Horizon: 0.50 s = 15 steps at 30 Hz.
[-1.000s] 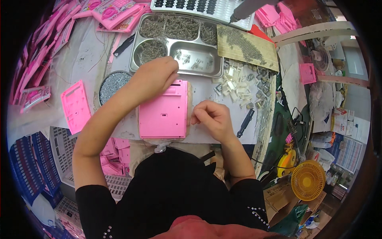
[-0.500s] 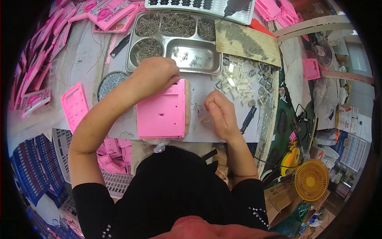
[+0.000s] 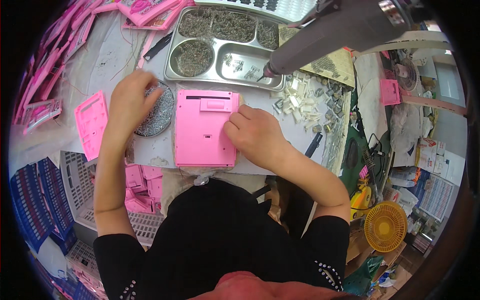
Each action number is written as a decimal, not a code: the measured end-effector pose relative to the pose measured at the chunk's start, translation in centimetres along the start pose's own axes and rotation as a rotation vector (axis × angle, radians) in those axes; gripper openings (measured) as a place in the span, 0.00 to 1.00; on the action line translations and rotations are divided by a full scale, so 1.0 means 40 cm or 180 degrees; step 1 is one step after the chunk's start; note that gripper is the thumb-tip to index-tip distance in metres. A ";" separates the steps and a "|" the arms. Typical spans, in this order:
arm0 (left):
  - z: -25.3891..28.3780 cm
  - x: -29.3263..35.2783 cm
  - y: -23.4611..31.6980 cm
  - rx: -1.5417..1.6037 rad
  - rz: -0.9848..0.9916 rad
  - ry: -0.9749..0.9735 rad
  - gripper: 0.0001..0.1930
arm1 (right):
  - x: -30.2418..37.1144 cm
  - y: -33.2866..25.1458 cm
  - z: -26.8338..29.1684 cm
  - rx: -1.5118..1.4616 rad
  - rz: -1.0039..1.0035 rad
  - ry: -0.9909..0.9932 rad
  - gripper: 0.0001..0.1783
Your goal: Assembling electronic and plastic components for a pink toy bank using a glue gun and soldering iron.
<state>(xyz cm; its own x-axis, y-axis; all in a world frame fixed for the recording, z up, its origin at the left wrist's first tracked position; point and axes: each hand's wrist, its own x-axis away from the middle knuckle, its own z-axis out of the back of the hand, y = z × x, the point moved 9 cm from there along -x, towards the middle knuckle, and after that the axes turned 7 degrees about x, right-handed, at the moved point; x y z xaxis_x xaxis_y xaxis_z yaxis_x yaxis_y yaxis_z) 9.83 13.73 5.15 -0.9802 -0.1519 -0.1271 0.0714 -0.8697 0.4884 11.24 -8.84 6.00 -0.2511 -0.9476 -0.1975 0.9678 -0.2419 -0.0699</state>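
Observation:
A pink plastic case [image 3: 206,145] lies flat in front of me, with a slot along its far edge and small holes in its face. My right hand [image 3: 252,132] rests at its right edge. Those fingers are curled together and hide whatever they may hold. Over a round dish of small silver screws [image 3: 159,112], left of the case, is my left hand [image 3: 131,102]. Its thumb stands apart from the fingers, and nothing shows between them; the fingertips are a little blurred.
A grey power screwdriver [image 3: 325,42] hangs above a steel compartment tray [image 3: 170,70] of springs and small metal parts. White and grey small pieces [image 3: 300,97] lie to the right. Another pink shell [image 3: 91,125] is at left. Pink parts fill a crate [image 3: 82,200] below.
My left hand has moved from the case's far edge to the screw dish. My right hand has come left onto the case. The screwdriver now reaches much farther into view over the tray.

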 end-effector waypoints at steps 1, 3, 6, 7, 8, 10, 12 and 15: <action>-0.003 0.032 -0.040 -0.0237 0.0197 -0.0139 0.07 | -0.007 -0.011 0.001 0.0068 0.0096 -0.0034 0.07; -0.023 0.079 -0.086 -0.0024 0.0376 -0.0170 0.06 | -0.017 -0.031 0.001 0.0201 0.0295 -0.0101 0.06; -0.032 0.111 -0.104 0.0167 0.0387 -0.0045 0.06 | -0.017 -0.039 0.005 0.0286 0.0509 0.0003 0.07; -0.030 0.117 -0.105 0.0210 0.0344 0.0025 0.06 | -0.014 -0.034 0.008 0.0201 0.0525 0.0085 0.07; -0.023 0.123 -0.107 0.0250 0.0295 0.0196 0.06 | -0.010 -0.027 0.011 0.0116 0.0539 0.0167 0.08; -0.010 0.126 -0.111 0.0335 0.0177 0.0540 0.06 | 0.004 -0.007 0.009 -0.0022 0.0504 0.0292 0.11; -0.007 0.120 -0.118 0.0198 0.0254 0.0563 0.07 | 0.022 0.012 -0.002 -0.0155 0.0412 0.0387 0.15; -0.005 0.109 -0.124 -0.0004 0.0338 0.0566 0.07 | 0.043 0.019 -0.008 -0.0230 0.0338 0.0439 0.22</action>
<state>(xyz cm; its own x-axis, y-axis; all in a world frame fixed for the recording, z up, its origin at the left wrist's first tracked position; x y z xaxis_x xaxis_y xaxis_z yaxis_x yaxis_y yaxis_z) 5.25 17.26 2.00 -0.9191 -0.3232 -0.2253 0.1730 -0.8449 0.5062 11.55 -10.57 5.30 -0.1524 -0.9282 -0.3393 0.9864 -0.1216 -0.1105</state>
